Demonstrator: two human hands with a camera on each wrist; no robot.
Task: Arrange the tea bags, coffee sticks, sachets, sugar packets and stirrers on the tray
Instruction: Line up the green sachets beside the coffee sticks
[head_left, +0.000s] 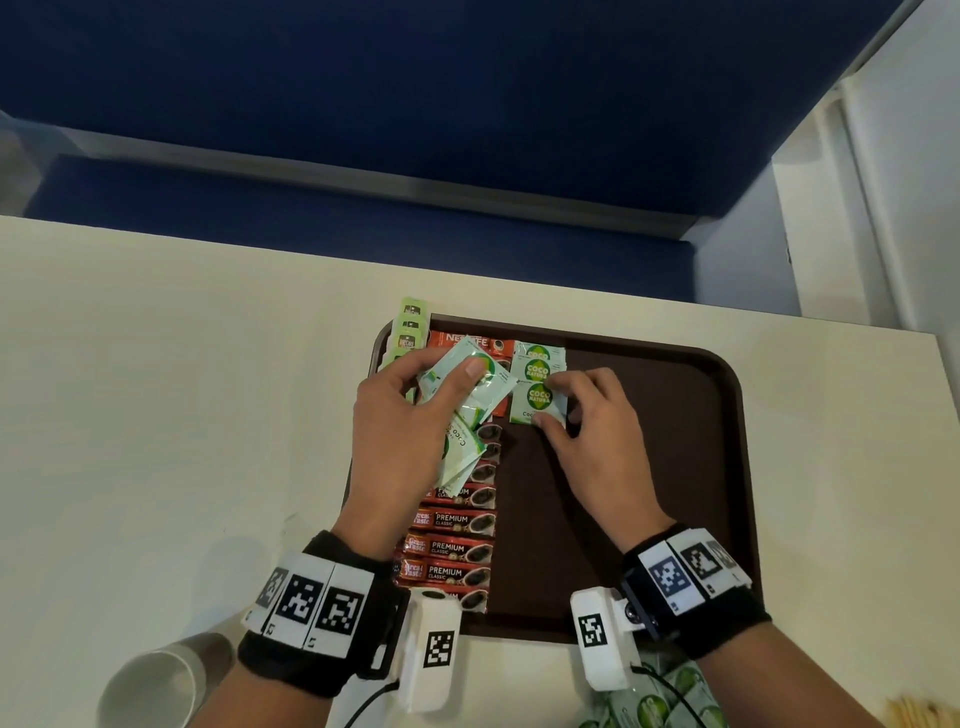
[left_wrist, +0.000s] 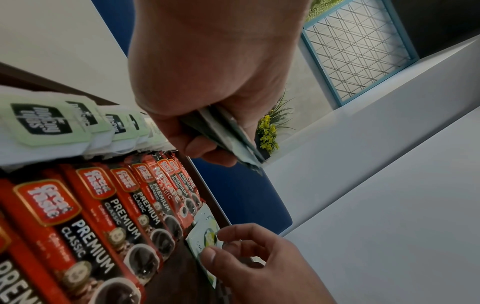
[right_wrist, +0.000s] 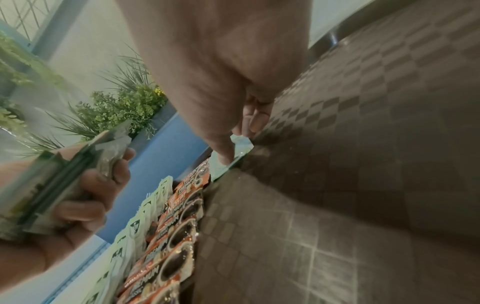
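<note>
Sachet (head_left: 537, 402) flat on tray (head_left: 675, 415), pinched by right hand (head_left: 597, 431) fingers (head_left: 558, 383).

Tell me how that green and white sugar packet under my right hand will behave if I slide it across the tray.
The sugar packet looks thin, flat and probably light, so the right hand should nudge it easily. Its glossy film may skate on the tray. It probably flexes: those the left hand holds fan and bend.
</note>
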